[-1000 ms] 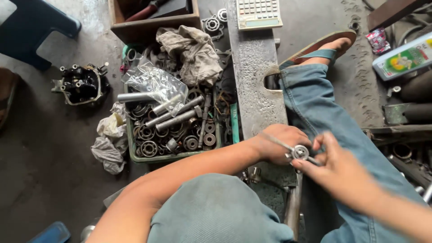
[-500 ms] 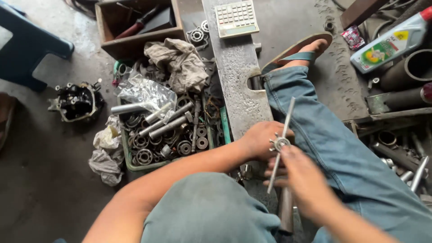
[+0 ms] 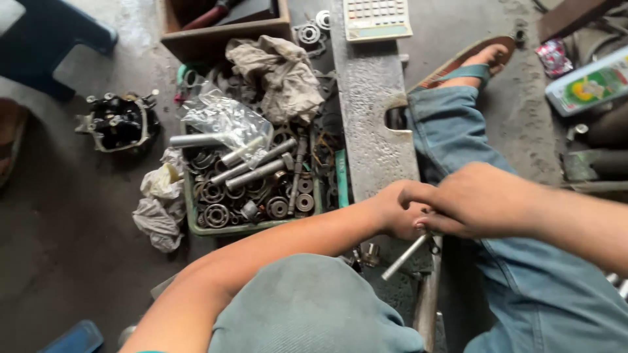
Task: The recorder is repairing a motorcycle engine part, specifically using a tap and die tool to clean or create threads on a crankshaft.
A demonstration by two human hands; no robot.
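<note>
Both of my hands meet over my lap beside a grey metal beam. My right hand lies over my left hand, and together they grip a thin steel rod that sticks out downward and to the left. The small bearing-like part seen earlier on the rod is hidden under my fingers. My legs in blue jeans and my sandalled foot stretch out to the right.
A green tray full of bearings, shafts and rings sits left of the beam, with a clear plastic bag and a rag above it. An engine part, a wooden box, a calculator and a bottle lie around.
The rod went from nearly upright to pointing down-left. My right hand moved up over the left and now covers the round part. The camera shifted closer.
</note>
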